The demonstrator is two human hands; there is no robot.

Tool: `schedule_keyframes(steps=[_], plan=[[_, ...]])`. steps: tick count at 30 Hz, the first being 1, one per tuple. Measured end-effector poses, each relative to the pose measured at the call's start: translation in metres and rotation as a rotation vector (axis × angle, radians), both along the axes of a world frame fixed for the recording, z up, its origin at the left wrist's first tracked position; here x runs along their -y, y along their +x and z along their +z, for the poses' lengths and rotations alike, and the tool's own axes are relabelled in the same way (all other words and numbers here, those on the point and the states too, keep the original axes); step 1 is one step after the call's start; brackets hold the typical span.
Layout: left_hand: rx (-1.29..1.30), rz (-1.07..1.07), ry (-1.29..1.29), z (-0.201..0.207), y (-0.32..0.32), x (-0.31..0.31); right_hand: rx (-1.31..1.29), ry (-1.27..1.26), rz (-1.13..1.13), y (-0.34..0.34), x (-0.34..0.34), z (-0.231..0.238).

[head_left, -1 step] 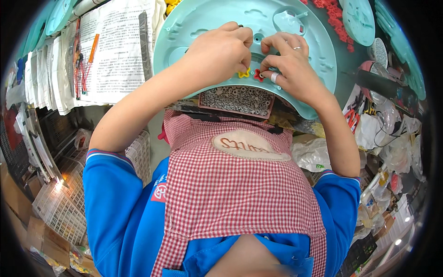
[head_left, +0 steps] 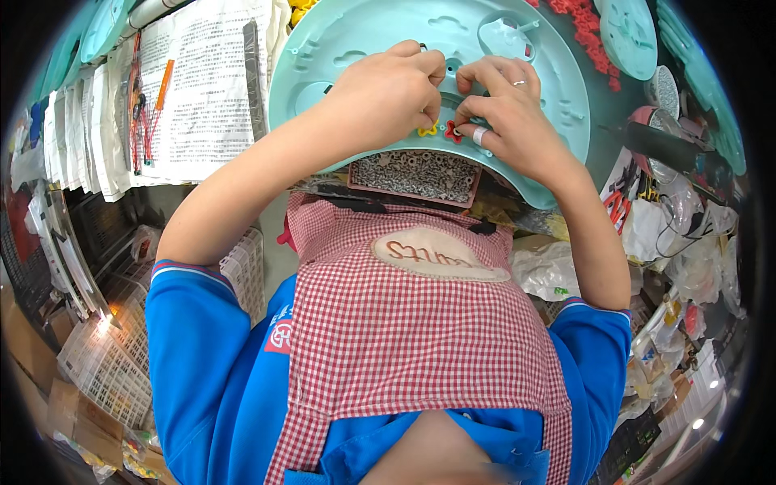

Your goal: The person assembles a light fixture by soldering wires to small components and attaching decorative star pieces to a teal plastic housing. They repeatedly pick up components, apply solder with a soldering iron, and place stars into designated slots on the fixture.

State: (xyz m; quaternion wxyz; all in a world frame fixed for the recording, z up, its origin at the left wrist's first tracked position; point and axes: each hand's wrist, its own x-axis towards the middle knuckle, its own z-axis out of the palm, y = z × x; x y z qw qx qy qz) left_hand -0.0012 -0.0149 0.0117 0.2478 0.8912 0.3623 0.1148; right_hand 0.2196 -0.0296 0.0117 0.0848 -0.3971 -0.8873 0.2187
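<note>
One red-and-white checked apron fills the foreground, and just past it a shallow pinkish box of small grey parts sits by the near rim of a broad turquoise panel. Just inside that rim, a yellow star-shaped piece and a red star-shaped piece sit side by side, slightly apart; the step in hand looks like close fingertip work at these two. The left hand is bent inward, fingers curled, thumb just by the yellow piece; its fingertips are hidden, so I cannot tell whether it grips anything. The right hand has its fingers loosely bent and parted, its thumb touching the red piece or nearly so; whether it pinches that piece, I cannot tell. Such small pieces would seem to call for a light, exact touch and steady wrists. Moulded hollows mark the panel, and a grey worktop shows to its right. Printed sheets lie to the left with thin red leads over them, while more red pieces are heaped beyond the panel's right side. Around the room stand white mesh baskets at lower left, with clear plastic bags crowding the right.
</note>
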Motion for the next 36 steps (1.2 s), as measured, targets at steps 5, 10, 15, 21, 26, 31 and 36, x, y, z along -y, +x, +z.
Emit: schedule_keyframes(steps=[5, 10, 15, 21, 26, 31, 36], plan=[[-0.061, 0.011, 0.06, -0.001, 0.005, 0.0, -0.002, 0.01, 0.027, 0.001, -0.005, 0.0], [-0.052, 0.005, 0.044, 0.0, 0.007, -0.001, -0.119, 0.102, -0.073, 0.007, 0.0, 0.0], [-0.062, 0.03, 0.073, 0.0, 0.004, -0.001, -0.376, 0.351, -0.246, 0.037, 0.014, 0.018], [0.043, 0.015, 0.161, -0.013, 0.004, -0.002, -0.616, 1.351, -0.894, 0.129, 0.008, 0.028], [-0.007, 0.021, 0.137, -0.013, 0.003, -0.003, -1.087, 0.872, -0.768, 0.154, -0.017, 0.014], [-0.003, 0.005, 0.151, -0.011, 0.003, -0.001, -1.174, 0.283, -0.779, 0.207, -0.015, -0.033], [-0.054, -0.001, 0.144, -0.008, 0.004, -0.001, -1.191, 0.08, -0.64, 0.199, 0.0, -0.036]])
